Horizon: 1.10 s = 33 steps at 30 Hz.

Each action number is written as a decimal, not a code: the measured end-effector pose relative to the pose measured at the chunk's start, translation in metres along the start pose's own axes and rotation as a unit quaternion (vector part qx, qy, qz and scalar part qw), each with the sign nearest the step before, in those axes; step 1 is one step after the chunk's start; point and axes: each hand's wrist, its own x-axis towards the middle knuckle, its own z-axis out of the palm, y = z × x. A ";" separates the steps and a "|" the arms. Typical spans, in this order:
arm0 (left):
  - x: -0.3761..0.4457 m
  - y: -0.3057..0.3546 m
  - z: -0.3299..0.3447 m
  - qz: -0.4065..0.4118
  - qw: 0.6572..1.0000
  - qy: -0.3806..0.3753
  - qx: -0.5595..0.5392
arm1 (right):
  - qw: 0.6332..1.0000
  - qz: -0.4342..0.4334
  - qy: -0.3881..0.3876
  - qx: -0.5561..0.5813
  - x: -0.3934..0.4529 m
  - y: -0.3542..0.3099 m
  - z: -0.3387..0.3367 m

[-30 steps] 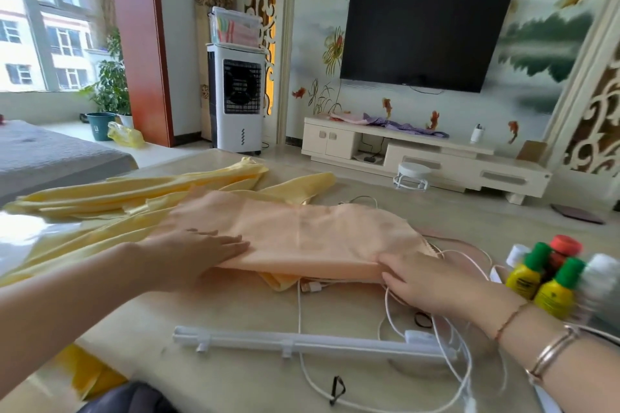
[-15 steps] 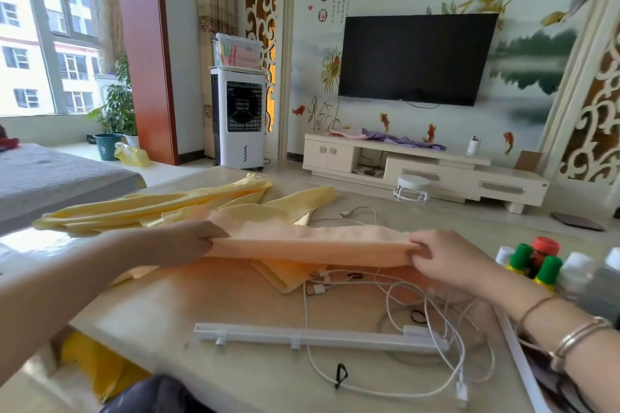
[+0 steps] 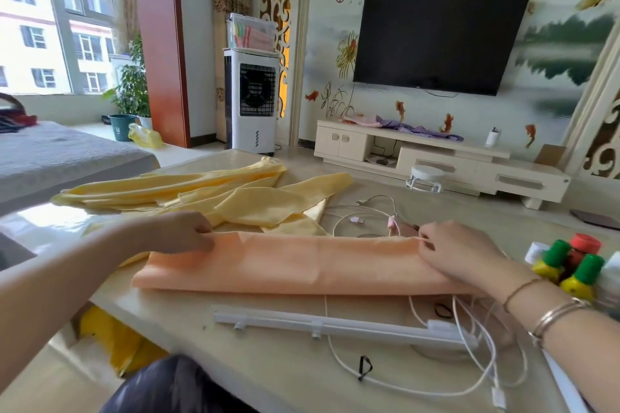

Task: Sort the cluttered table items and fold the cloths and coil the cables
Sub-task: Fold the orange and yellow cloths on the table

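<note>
A peach cloth (image 3: 302, 261) lies folded into a long band across the middle of the table (image 3: 268, 372). My left hand (image 3: 183, 231) pinches its far left corner. My right hand (image 3: 459, 251) pinches the far right corner and rests on that end. A crumpled yellow cloth (image 3: 208, 193) spreads behind it, towards the left. White cables (image 3: 362, 214) loop loosely behind the peach cloth, and more white cable (image 3: 483, 352) tangles at the front right, partly under my right wrist.
A long white plastic bar (image 3: 335, 327) lies in front of the peach cloth. Several small bottles with green and red caps (image 3: 570, 265) stand at the right edge. A black clip (image 3: 365, 366) sits on the front cable. A grey sofa (image 3: 60, 157) stands beside the table on the left.
Both hands lifted the peach cloth's near edge and carried it over to the far side, halving it into a narrower band. The cables behind the cloth are uncovered now.
</note>
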 end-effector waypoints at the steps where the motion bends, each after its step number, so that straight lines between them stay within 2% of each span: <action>1: 0.000 0.000 -0.002 0.002 1.000 0.008 0.009 | 1.000 0.009 0.011 -0.015 0.005 -0.002 0.000; 3: 0.004 -0.003 -0.001 -0.009 0.999 0.027 0.019 | 0.999 0.021 0.020 -0.030 0.019 -0.008 0.009; 8: 0.013 0.003 0.010 -0.053 0.991 0.115 0.040 | 0.993 0.068 -0.025 -0.093 0.037 -0.023 0.030; 12: 0.017 0.017 0.021 -0.096 0.976 0.174 0.084 | 0.992 0.095 -0.023 -0.075 0.039 -0.028 0.041; 14: 0.017 0.030 0.025 -0.081 0.961 0.214 0.156 | 0.993 0.112 -0.007 -0.047 0.034 -0.027 0.039; 15: 0.017 0.038 0.027 -0.054 0.954 0.247 0.159 | 0.992 0.123 -0.004 -0.032 0.032 -0.023 0.036; 17: 0.015 0.061 0.031 0.025 0.959 0.275 0.068 | 0.989 0.150 -0.015 0.003 0.026 -0.014 0.032; 18: 0.015 0.076 0.033 0.070 0.963 0.261 -0.011 | 0.985 0.168 -0.025 0.023 0.022 -0.008 0.030; 20: 0.019 0.108 0.041 0.141 0.967 0.183 -0.107 | 0.975 0.208 -0.052 0.064 0.015 0.004 0.025; 23: 0.030 0.151 0.056 0.195 0.966 0.118 -0.119 | 0.950 0.262 -0.119 0.122 0.005 0.014 0.017; 28: 0.044 0.177 0.078 0.134 0.974 0.124 -0.133 | 0.948 0.232 -0.173 0.132 -0.004 0.022 0.015; 33: 0.034 0.183 0.082 0.103 0.988 0.087 -0.077 | 0.951 0.206 -0.195 0.125 -0.005 0.015 0.004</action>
